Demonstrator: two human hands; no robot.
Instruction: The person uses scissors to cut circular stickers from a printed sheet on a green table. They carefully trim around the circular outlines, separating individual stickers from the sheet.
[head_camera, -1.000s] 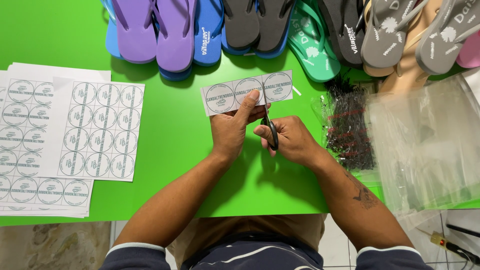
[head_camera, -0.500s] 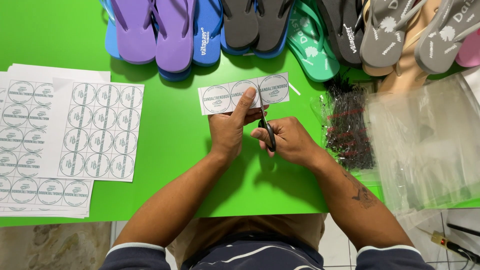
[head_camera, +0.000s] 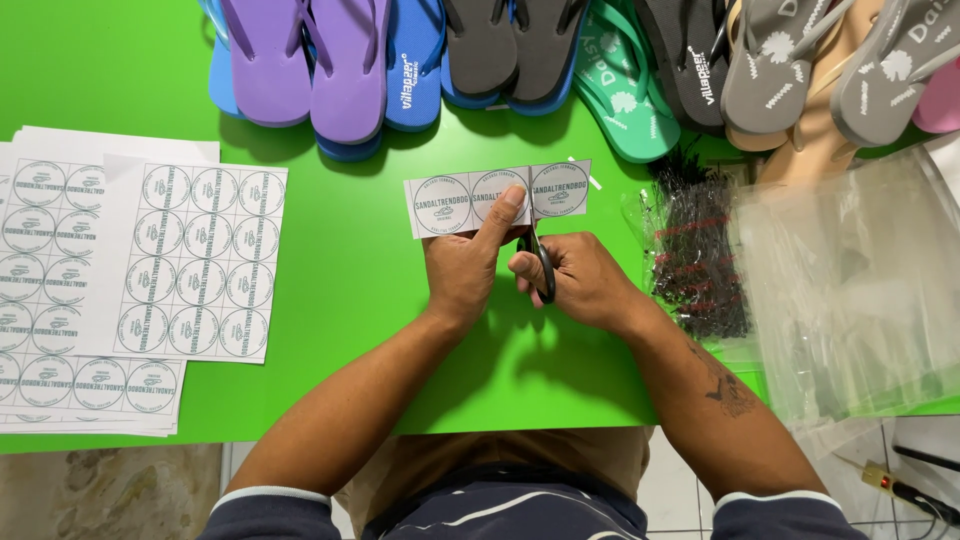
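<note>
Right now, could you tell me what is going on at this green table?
A person is cutting a paper strip of three round labels with scissors. The left hand pinches the strip, thumb on top; the right hand works the scissors between the second and third labels. Uncut label sheets lie to the left, flip-flops line the far edge, and clear bags sit to the right.

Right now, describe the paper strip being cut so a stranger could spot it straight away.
On the green table, just below the row of flip-flops, the left hand holds a short white strip of three round labels. Unlike the full label sheets at the left, it is one row, with scissors at it.
</note>
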